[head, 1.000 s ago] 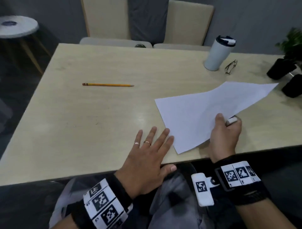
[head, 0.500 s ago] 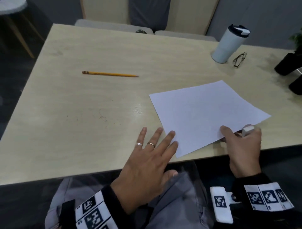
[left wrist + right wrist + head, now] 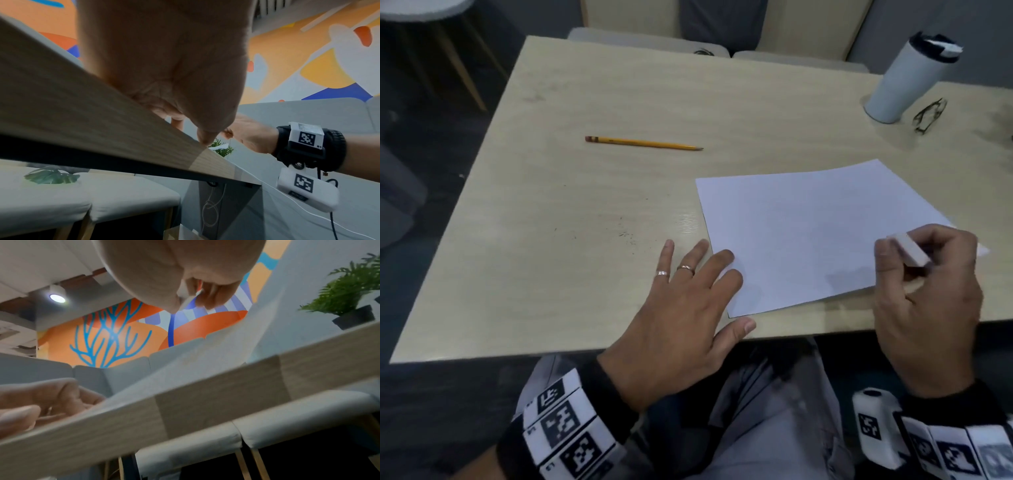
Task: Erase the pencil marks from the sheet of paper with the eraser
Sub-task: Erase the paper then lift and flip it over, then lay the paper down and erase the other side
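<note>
Sheet of paper [image 3: 815, 233] lies flat on the tabletop [image 3: 592, 212], near the front edge and right of centre, turned at a slight angle; no pencil marks can be made out on it at this resolution. Left hand [image 3: 681, 315]: grip wide, fingers straight and spread, palm down on the tabletop, index and middle fingertips resting on the sheet's left near corner, thumb at the tabletop edge. Right hand [image 3: 928, 294]: grip closed around a white block eraser [image 3: 909, 249], pinched between thumb and curled fingers, positioned over the sheet's right near corner; whether the eraser touches the paper cannot be told. A yellow pencil [image 3: 643, 143] lies well apart to the left of the sheet, tip pointing right. At the far right stand a white tumbler [image 3: 904, 82] with dark lid and, just beside it, folded eyeglasses [image 3: 929, 114].
</note>
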{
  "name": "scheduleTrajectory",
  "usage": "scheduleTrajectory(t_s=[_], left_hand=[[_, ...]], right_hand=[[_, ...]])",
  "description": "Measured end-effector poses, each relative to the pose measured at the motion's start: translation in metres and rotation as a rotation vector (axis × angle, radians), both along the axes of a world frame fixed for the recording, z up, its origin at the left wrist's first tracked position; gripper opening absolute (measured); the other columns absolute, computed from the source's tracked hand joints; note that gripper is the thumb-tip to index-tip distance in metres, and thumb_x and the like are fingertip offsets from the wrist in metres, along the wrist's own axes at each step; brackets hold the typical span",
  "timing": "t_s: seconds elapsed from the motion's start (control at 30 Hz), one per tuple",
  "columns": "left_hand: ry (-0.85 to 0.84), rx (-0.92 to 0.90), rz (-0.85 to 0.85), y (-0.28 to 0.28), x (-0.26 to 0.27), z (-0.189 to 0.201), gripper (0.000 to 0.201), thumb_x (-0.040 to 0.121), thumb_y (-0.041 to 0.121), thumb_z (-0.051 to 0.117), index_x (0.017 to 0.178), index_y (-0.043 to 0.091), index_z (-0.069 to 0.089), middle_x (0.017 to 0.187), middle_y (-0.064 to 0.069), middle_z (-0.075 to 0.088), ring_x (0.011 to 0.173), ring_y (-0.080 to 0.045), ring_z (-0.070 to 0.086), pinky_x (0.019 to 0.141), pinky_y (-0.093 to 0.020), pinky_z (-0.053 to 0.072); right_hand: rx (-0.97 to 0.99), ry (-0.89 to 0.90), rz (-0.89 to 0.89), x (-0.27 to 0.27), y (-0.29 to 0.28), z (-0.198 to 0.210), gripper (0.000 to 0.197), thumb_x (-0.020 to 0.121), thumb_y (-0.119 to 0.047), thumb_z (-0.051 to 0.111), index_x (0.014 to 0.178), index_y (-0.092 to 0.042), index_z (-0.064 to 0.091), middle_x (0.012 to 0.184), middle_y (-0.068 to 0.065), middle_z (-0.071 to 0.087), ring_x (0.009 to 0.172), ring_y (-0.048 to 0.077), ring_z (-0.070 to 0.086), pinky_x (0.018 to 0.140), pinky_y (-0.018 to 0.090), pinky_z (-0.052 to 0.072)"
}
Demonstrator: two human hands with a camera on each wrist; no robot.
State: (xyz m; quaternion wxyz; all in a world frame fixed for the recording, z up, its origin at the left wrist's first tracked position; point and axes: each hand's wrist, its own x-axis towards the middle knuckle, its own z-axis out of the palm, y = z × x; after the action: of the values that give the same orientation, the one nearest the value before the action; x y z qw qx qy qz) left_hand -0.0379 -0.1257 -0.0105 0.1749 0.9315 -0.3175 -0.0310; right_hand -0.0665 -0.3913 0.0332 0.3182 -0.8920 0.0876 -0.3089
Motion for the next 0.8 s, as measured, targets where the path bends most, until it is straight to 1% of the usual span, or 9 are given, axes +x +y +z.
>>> scheduleTrajectory(t_s=[0.07, 0.2, 0.3, 0.37, 0.4, 0.47, 0.7, 0.77, 0.8], left_hand=[[-0.004, 0.008, -0.007, -0.001, -0.001, 0.0, 0.038, 0.107, 0.063, 0.035, 0.121, 0.028, 0.041, 0.161, 0.002, 0.037, 0.159, -0.031, 0.022, 0.126, -0.066, 0.009], [-0.038, 0.015, 0.02, -0.011, -0.001, 0.002, 0.049, 0.104, 0.067, 0.034, 0.123, 0.022, 0.043, 0.163, -0.009, 0.035, 0.161, -0.031, 0.017, 0.127, -0.063, 0.007], [-0.07, 0.028, 0.018, -0.029, -0.001, 0.003, 0.08, 0.1, 0.072, 0.033, 0.146, 0.007, 0.045, 0.173, -0.021, 0.016, 0.163, -0.031, 0.002, 0.129, -0.058, 0.006], [-0.074, 0.094, -0.02, -0.038, -0.003, 0.0, 0.107, 0.096, 0.079, 0.032, 0.163, -0.002, 0.019, 0.175, -0.021, -0.005, 0.162, -0.031, -0.01, 0.13, -0.055, 0.004], [-0.067, 0.139, -0.035, -0.04, -0.004, -0.003, 0.116, 0.093, 0.084, 0.033, 0.165, -0.003, 0.006, 0.174, -0.022, -0.012, 0.162, -0.032, -0.015, 0.13, -0.055, 0.003], [-0.053, 0.202, -0.052, -0.041, -0.005, -0.009, 0.126, 0.088, 0.085, 0.042, 0.164, -0.003, -0.006, 0.172, -0.023, -0.018, 0.161, -0.034, -0.018, 0.13, -0.054, 0.003], [-0.102, 0.243, -0.051, -0.03, -0.002, -0.012, 0.123, 0.092, 0.072, 0.055, 0.162, -0.005, -0.011, 0.17, -0.025, -0.021, 0.161, -0.035, -0.017, 0.131, -0.05, 0.003], [-0.106, 0.273, -0.034, -0.032, -0.004, -0.011, 0.117, 0.096, 0.064, 0.053, 0.161, -0.006, -0.012, 0.169, -0.027, -0.022, 0.16, -0.037, -0.017, 0.131, -0.051, 0.003], [-0.11, 0.274, -0.025, -0.034, -0.004, -0.011, 0.11, 0.099, 0.058, 0.05, 0.161, -0.007, -0.013, 0.169, -0.028, -0.022, 0.16, -0.038, -0.017, 0.131, -0.051, 0.003]], right_hand=[[0.038, -0.002, 0.054, -0.001, 0.004, 0.005, 0.015, 0.101, -0.022, 0.074, 0.107, -0.012, 0.065, 0.088, 0.002, 0.063, 0.075, 0.022, 0.058, 0.073, 0.024, 0.048], [0.008, 0.134, 0.216, -0.001, 0.013, -0.006, 0.006, 0.097, -0.018, 0.077, 0.103, -0.016, 0.076, 0.092, 0.004, 0.07, 0.079, 0.019, 0.063, 0.077, 0.04, 0.053], [-0.007, 0.269, 0.334, -0.001, 0.027, -0.024, 0.003, 0.101, -0.023, 0.072, 0.101, -0.023, 0.076, 0.093, -0.006, 0.067, 0.084, 0.015, 0.065, 0.075, 0.028, 0.05], [-0.026, 0.296, 0.352, 0.001, 0.032, -0.032, 0.005, 0.102, -0.025, 0.071, 0.098, -0.024, 0.074, 0.091, -0.011, 0.063, 0.084, 0.015, 0.064, 0.074, 0.025, 0.049], [-0.032, 0.288, 0.342, 0.003, 0.032, -0.033, 0.006, 0.102, -0.025, 0.071, 0.097, -0.024, 0.073, 0.09, -0.012, 0.061, 0.083, 0.015, 0.063, 0.074, 0.024, 0.048], [0.011, 0.276, 0.313, 0.005, 0.03, -0.031, 0.005, 0.1, -0.024, 0.074, 0.095, -0.024, 0.074, 0.087, -0.01, 0.064, 0.078, 0.017, 0.063, 0.071, 0.022, 0.048], [0.163, 0.335, 0.318, 0.005, 0.03, -0.023, 0.014, 0.096, -0.021, 0.08, 0.086, -0.029, 0.077, 0.071, -0.008, 0.067, 0.061, 0.011, 0.058, 0.062, 0.019, 0.047], [0.216, 0.371, 0.358, 0.002, 0.038, -0.021, 0.012, 0.095, -0.02, 0.08, 0.084, -0.025, 0.079, 0.068, -0.004, 0.067, 0.058, 0.011, 0.057, 0.06, 0.024, 0.05], [0.237, 0.408, 0.391, -0.001, 0.045, -0.022, 0.012, 0.095, -0.02, 0.08, 0.083, -0.021, 0.079, 0.066, -0.002, 0.066, 0.058, 0.016, 0.057, 0.059, 0.031, 0.051]])
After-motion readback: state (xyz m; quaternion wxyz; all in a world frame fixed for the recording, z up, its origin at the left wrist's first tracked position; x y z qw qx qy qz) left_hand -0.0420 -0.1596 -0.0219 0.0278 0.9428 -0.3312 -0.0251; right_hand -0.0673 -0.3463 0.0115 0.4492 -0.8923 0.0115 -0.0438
